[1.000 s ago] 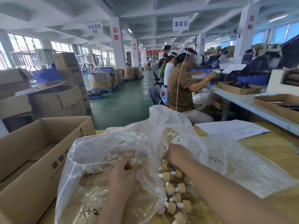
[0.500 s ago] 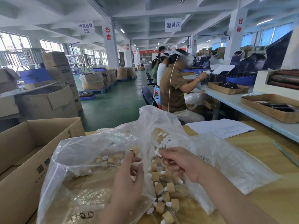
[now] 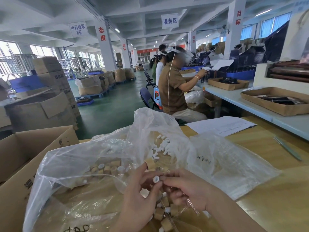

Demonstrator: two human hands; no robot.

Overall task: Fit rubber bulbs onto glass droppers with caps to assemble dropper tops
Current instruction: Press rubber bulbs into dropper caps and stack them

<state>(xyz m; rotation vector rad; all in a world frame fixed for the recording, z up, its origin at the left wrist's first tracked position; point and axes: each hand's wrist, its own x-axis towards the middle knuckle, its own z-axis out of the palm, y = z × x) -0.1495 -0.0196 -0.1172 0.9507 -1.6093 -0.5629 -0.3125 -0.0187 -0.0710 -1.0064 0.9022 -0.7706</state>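
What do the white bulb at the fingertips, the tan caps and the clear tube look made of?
White bulb: matte, opaque, probably rubber. Tan caps: dull, wood-toned, maybe bamboo or plastic. Clear tube: see-through, glossy, likely glass.

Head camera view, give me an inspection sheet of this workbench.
Surface: yellow wooden table, largely under clear plastic bags.
Job's things: wooden caps inside a bag; white rubber bulbs piled beyond.
Clutter: paper sheet, slim metal tool, open cardboard box at left.
Grippers: left hand pinches one bulb; right hand grips a glass dropper.
Cables: white cord hanging down a seated worker.
Surroundings: stacked cartons, green floor.
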